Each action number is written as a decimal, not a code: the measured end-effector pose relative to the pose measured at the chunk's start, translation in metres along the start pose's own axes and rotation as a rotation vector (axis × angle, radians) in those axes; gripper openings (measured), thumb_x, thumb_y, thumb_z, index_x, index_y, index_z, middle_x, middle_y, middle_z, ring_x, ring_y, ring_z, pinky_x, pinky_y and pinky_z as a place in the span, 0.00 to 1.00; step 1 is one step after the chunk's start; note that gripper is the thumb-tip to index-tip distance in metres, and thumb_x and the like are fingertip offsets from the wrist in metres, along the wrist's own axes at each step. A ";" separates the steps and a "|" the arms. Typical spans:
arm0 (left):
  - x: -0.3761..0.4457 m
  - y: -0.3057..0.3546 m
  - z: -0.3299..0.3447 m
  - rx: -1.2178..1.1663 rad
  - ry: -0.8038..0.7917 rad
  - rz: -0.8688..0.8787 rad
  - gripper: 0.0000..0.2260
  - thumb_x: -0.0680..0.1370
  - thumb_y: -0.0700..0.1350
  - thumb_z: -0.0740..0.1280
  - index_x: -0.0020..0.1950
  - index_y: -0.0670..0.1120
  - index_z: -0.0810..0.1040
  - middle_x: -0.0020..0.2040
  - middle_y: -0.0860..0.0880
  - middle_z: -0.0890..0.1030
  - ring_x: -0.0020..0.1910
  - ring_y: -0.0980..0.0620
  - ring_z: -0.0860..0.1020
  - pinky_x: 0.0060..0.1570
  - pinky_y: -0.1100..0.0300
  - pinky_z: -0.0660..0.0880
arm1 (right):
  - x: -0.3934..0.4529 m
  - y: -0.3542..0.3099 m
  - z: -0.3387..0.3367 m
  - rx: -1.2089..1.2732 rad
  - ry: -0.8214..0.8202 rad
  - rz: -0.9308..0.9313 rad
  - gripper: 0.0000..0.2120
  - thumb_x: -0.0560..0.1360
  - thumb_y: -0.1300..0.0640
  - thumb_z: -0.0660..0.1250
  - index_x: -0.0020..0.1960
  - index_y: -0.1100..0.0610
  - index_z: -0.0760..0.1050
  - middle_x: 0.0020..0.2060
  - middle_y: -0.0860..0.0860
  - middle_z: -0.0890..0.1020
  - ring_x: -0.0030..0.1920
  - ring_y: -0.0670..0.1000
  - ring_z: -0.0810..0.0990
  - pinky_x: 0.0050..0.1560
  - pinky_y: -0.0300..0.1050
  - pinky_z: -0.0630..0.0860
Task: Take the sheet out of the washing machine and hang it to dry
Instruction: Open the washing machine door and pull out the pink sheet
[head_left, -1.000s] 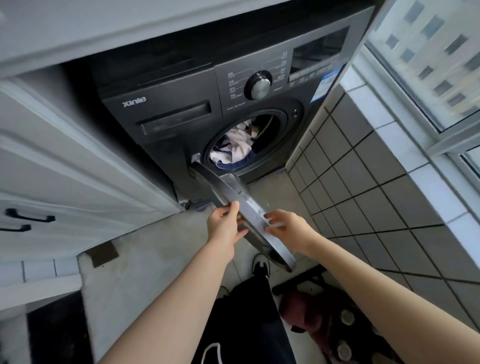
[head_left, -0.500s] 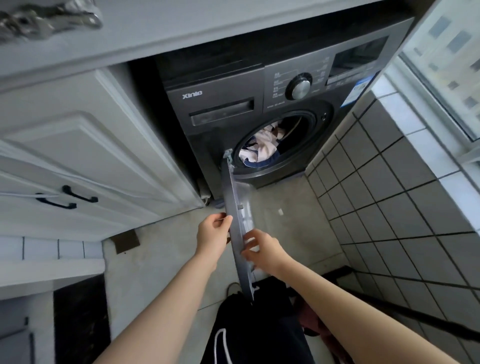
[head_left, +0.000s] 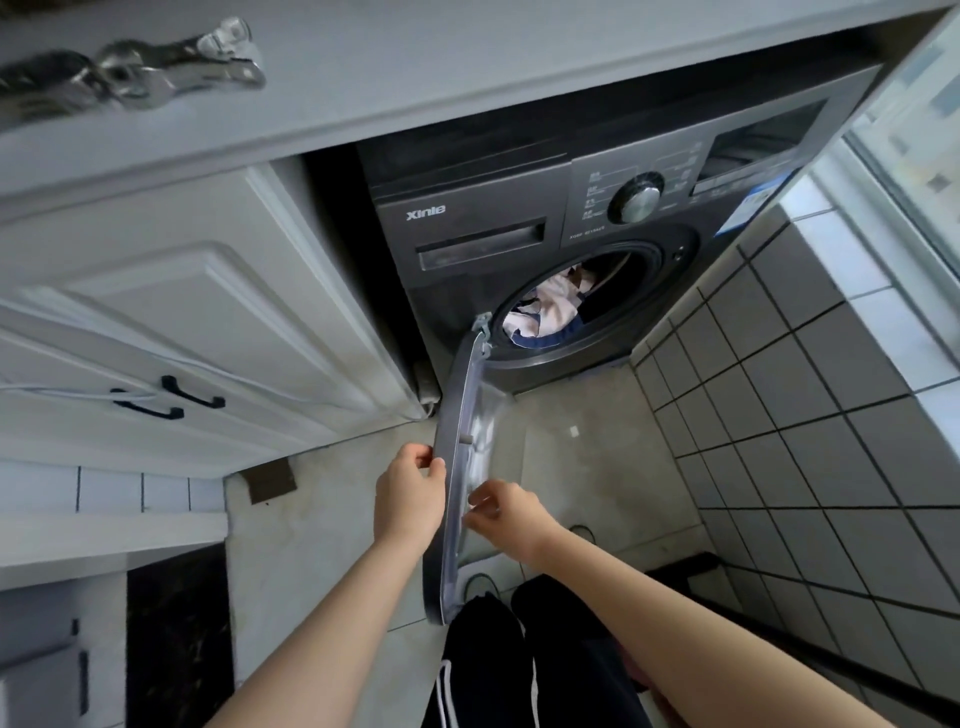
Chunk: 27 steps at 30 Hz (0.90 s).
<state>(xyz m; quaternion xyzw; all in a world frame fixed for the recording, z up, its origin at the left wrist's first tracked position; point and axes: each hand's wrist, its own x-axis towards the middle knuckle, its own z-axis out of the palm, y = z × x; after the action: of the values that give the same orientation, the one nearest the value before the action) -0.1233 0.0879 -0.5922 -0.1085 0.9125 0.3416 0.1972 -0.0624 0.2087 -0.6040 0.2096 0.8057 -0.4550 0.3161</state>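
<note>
A person's left hand (head_left: 410, 493) grips the outer edge of an open washing machine door (head_left: 460, 467) while the right hand (head_left: 506, 512) pinches its inner rim. Pale laundry (head_left: 550, 312) lies bunched in the dark washing machine (head_left: 519, 208) drum beside white cabinets (head_left: 182, 322).

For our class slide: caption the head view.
Both hands, left and right, hold the washer door open; laundry inside.
</note>
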 end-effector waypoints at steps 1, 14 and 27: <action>0.002 0.004 -0.001 0.024 0.027 0.017 0.10 0.79 0.44 0.63 0.59 0.45 0.76 0.56 0.47 0.81 0.55 0.44 0.78 0.51 0.57 0.71 | 0.000 0.002 -0.010 -0.017 0.000 0.012 0.15 0.75 0.53 0.66 0.60 0.56 0.75 0.54 0.51 0.82 0.56 0.51 0.78 0.53 0.37 0.70; 0.059 0.106 0.075 0.337 0.096 0.573 0.13 0.71 0.36 0.66 0.54 0.43 0.76 0.50 0.44 0.81 0.51 0.41 0.75 0.50 0.48 0.74 | 0.066 0.074 -0.171 -0.220 0.133 0.074 0.14 0.75 0.54 0.67 0.60 0.58 0.75 0.53 0.53 0.82 0.57 0.55 0.79 0.57 0.42 0.73; 0.189 0.114 0.219 0.830 -0.230 0.538 0.24 0.75 0.41 0.67 0.69 0.42 0.65 0.72 0.45 0.63 0.76 0.45 0.54 0.68 0.48 0.65 | 0.232 0.126 -0.235 -0.638 0.253 -0.166 0.27 0.74 0.53 0.67 0.70 0.57 0.64 0.63 0.58 0.71 0.62 0.61 0.72 0.60 0.52 0.71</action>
<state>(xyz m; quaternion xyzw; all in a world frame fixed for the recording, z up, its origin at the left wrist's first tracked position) -0.2681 0.3064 -0.7586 0.2562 0.9394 -0.0012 0.2277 -0.2237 0.4866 -0.7519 0.0888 0.9544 -0.1748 0.2251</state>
